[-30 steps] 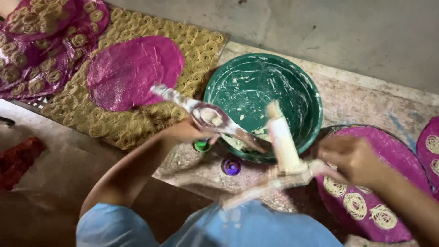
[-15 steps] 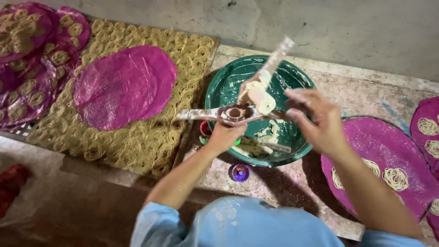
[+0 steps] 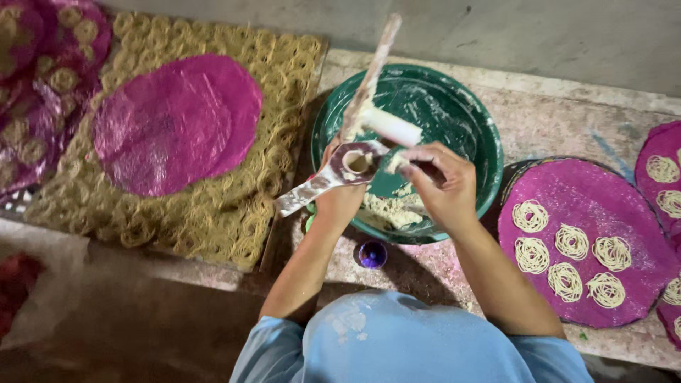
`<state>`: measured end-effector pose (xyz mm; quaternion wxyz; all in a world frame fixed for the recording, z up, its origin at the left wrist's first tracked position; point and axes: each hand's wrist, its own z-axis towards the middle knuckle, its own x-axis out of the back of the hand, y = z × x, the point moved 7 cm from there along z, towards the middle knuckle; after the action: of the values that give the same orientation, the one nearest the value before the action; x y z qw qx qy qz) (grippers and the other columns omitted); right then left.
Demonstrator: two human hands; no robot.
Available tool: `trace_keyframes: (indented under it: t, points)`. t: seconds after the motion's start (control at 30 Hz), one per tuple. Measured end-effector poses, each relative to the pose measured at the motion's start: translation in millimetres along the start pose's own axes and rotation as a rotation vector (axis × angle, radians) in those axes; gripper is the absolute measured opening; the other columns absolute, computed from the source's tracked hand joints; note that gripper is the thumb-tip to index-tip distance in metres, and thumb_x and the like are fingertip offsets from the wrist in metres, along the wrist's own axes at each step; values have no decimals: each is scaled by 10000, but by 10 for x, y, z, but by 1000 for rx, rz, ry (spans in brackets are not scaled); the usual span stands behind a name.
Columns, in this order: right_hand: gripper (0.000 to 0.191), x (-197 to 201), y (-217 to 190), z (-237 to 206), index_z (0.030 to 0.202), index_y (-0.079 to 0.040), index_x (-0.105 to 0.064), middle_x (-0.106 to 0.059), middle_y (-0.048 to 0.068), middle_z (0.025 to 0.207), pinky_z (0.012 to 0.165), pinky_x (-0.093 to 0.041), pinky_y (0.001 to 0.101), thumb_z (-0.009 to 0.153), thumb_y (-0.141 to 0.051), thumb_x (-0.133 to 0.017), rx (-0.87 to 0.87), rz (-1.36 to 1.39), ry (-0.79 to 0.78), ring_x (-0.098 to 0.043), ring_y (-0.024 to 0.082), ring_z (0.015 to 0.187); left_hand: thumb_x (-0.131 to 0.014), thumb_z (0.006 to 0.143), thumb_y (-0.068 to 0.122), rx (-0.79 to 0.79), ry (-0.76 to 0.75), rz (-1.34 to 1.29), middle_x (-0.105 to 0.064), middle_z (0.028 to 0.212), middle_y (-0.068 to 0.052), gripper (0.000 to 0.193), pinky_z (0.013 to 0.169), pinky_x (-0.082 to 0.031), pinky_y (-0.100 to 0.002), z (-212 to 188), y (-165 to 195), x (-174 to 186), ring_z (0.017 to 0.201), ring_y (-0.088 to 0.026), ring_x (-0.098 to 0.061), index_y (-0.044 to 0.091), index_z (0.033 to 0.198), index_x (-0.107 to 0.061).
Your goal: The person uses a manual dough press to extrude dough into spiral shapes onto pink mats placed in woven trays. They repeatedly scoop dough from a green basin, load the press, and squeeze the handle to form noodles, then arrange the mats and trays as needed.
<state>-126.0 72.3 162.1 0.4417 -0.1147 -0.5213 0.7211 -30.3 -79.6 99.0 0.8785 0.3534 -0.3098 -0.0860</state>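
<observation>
Over the round green dough-smeared basin (image 3: 464, 120), the left hand (image 3: 340, 195) has its grip closed around a dough-caked metal noodle press (image 3: 351, 163). The right hand (image 3: 440, 184) pinches what looks like pale dough (image 3: 396, 163) at the press's open cylinder. Coiled noodles lie on the round magenta mat (image 3: 589, 241) at right.
</observation>
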Motion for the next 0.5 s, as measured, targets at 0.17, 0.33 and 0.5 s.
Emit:
trace_keyframes:
  t: [0.17,0.33,0.5]
  points:
    - [464,-419,-211,1,1053,-38,-729,-621,150,1159,944,-494,444,684,187,-560,325,-444,-259,-551,330,1137,-780,853,217,-136,-174,141,-496,1524,-214,487,1073,-482,-524,-96,-103,-257,1335,-364,-521,82,1300,-642]
    - [545,53,221,-59,1238,-65,-690,-525,222,1212,768,-511,452,791,146,-462,-4,-327,-136,-576,361,1137,-796,1014,271,-4,-67,109,-603,1478,-45,387,1249,-503,-465,-111,-325,-141,1301,-202,-676,169,1353,-641]
    - [480,-208,1553,-591,1388,-82,-504,-663,208,1246,909,-542,475,943,-229,-610,-578,-1148,-1128,-669,377,1112,-791,943,238,9,54,-9,-545,1502,-80,487,1070,-556,-410,-156,-251,95,1292,-295,-647,150,1370,-575]
